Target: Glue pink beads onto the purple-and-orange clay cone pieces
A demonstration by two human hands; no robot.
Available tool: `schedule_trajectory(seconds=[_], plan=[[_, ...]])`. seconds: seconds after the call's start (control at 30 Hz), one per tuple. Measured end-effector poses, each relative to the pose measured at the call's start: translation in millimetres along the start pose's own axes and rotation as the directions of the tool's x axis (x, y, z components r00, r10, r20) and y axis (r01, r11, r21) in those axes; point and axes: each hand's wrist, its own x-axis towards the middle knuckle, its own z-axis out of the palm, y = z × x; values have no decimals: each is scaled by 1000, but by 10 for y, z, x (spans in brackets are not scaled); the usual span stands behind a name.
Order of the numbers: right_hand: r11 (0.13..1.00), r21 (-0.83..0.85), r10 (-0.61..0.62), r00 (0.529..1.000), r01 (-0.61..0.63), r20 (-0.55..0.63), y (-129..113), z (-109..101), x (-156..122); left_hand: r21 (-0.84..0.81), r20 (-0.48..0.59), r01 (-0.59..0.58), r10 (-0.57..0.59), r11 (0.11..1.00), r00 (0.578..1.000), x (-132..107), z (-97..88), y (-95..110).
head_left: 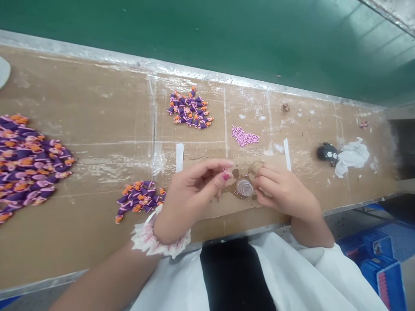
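Observation:
My left hand (191, 185) is closed, thumb and index finger pinching what looks like a small pink piece (226, 171), largely covered by the fingertips. Curled fingers make up my right hand (282, 192), beside a small clear plastic cup (244, 188); what they hold, if anything, is hidden. The cup stands on a stained cardboard sheet (207, 211), with dark wet spots around it. Left of my left wrist lies a small heap of purple, orange and pink figures (141, 198). Beyond my hands is a patch of tiny pink beads (244, 136).
More purple figures form a pile at the back (189, 108) and a large pile at far left (29, 164). White tape strips (179, 157) hold the sheet. To the right are a black object with eyes (327, 152) and a crumpled white tissue (352, 157). Blue crates (382, 268) stand below.

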Motion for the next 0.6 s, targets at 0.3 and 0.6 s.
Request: schedule_trajectory(seconds=[0.3,0.6], plan=[[987,-158,-2,999,10,53,-50,66,10,-326,43,146,-140,934,989,74,22,-2],[972,235,101,932,-18,-347,-126,33,79,-477,209,342,-273,809,939,21,127,-40]])
